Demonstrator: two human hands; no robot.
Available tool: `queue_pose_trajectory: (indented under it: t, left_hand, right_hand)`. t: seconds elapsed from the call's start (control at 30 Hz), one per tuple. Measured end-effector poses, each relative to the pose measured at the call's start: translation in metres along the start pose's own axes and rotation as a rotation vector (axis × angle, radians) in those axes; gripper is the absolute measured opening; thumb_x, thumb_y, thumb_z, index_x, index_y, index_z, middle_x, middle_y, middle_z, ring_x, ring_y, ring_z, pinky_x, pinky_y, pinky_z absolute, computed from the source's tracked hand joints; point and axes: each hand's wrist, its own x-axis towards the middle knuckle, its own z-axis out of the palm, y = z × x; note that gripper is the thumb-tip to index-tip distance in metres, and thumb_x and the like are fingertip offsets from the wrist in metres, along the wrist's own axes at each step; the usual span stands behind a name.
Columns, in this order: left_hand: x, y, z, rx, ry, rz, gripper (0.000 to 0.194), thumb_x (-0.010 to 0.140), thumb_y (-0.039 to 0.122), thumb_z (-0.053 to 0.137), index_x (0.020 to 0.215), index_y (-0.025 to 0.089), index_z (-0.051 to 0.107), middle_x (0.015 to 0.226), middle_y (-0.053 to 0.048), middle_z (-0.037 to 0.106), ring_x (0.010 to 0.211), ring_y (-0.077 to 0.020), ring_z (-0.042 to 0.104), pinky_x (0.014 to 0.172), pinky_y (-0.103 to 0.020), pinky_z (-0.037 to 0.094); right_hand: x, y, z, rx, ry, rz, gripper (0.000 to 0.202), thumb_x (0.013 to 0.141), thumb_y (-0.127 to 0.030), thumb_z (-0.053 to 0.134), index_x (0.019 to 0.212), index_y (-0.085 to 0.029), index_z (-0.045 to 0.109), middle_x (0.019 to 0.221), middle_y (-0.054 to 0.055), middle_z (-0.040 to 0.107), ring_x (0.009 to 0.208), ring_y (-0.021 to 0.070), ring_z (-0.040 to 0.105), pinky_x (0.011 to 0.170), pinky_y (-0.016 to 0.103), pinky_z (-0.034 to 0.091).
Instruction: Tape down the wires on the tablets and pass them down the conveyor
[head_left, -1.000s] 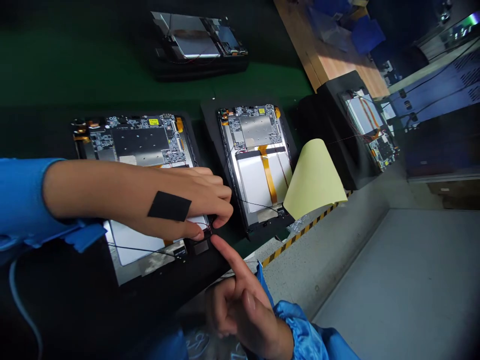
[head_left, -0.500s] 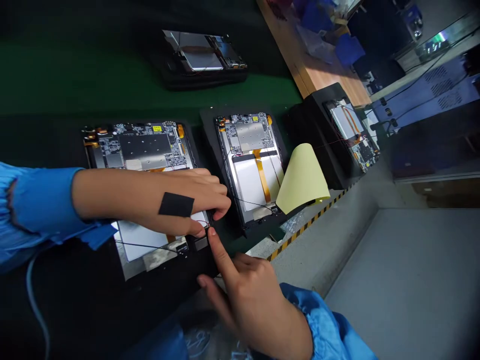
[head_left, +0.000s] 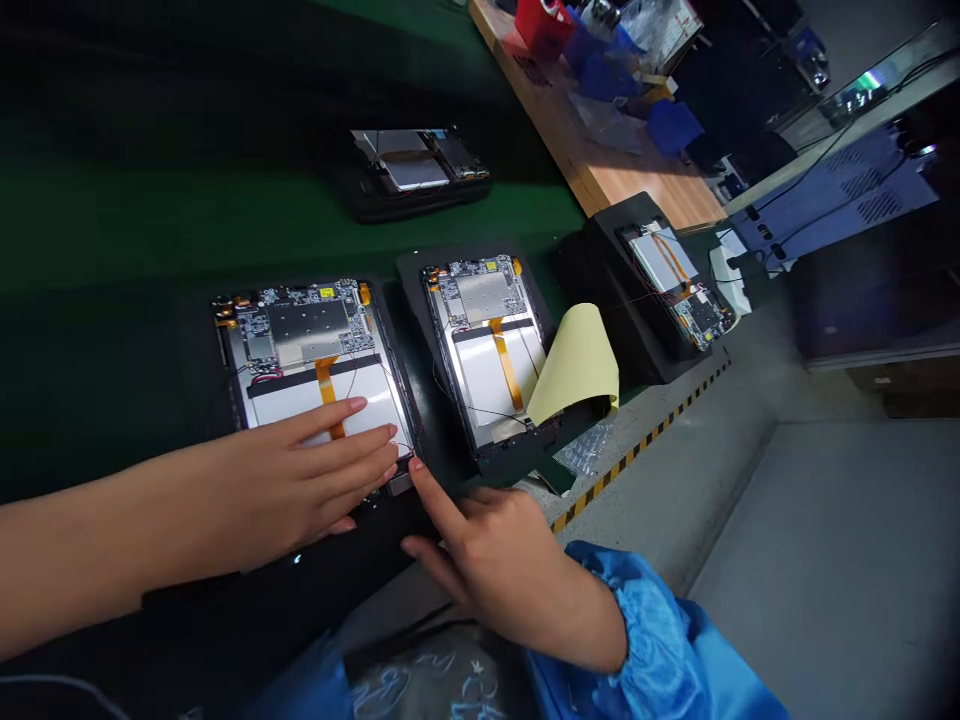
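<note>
On the green worktop [head_left: 135, 230] lie several opened tablets, and the nearest tablet [head_left: 309, 330] is at the left, under the 2 hands. Just beside it, to the right, lies a second tablet [head_left: 480, 365] on a black pad, with its board, white battery and orange ribbon uncovered. A curled yellow sheet [head_left: 577, 355] leans over the lower right part of this second tablet and hides its corner. Farther up, well apart, is a third tablet [head_left: 412, 165], and at the right a fourth tablet [head_left: 664, 265] rests on a black block. Behind them, the wooden corner [head_left: 652, 185] carries a red bin [head_left: 541, 32] and blue bins [head_left: 607, 75]. The left hand [head_left: 322, 470] comes from the left side, opened, its fingers straight and pointing right; it lies across the lower part of the nearest tablet and covers much of the battery. I cannot tell how firmly it presses. The right hand [head_left: 487, 550] comes from below right, with its index finger stretched to the tablet's lower right corner, near thin wires. Its thumb stands apart, the other fingers are bent, and no object shows in its grip.
</note>
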Motion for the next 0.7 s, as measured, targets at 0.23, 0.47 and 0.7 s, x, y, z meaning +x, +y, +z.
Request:
queue_pose_trajectory:
  t: [0.23, 0.47, 0.7]
  left_hand:
    - [0.012, -0.037, -0.018, -0.083, -0.072, -0.289, 0.04, 0.12, 0.035, 0.039, 0.142, 0.031, 0.073, 0.133, -0.004, 0.082, 0.135, -0.0286, 0.07, 0.129, -0.05, 0.046]
    - [0.048, -0.062, -0.002, -0.069, -0.067, -0.006, 0.029, 0.114, 0.026, 0.054, 0.134, 0.029, 0.075, 0.131, -0.013, 0.082, 0.132, -0.0319, 0.072, 0.118, -0.046, 0.051]
    - [0.058, -0.057, -0.008, -0.11, -0.115, 0.048, 0.033, 0.114, 0.015, 0.042, 0.11, 0.023, 0.073, 0.108, -0.011, 0.081, 0.101, -0.0281, 0.073, 0.098, -0.043, 0.054]
  right_hand:
    - [-0.005, 0.012, 0.007, 0.13, 0.139, 0.017, 0.065, 0.124, -0.049, 0.041, 0.163, -0.002, 0.063, 0.073, 0.008, 0.08, 0.058, 0.0207, 0.071, 0.056, 0.032, 0.044]
    - [-0.002, 0.012, 0.009, 0.153, 0.069, 0.017, 0.057, 0.12, -0.048, 0.051, 0.154, -0.007, 0.071, 0.083, 0.012, 0.087, 0.067, 0.0237, 0.078, 0.059, 0.032, 0.046]
    - [-0.002, 0.01, 0.014, 0.206, 0.125, 0.051, 0.054, 0.12, -0.043, 0.05, 0.158, -0.008, 0.067, 0.084, 0.011, 0.088, 0.064, 0.0226, 0.079, 0.059, 0.031, 0.049]
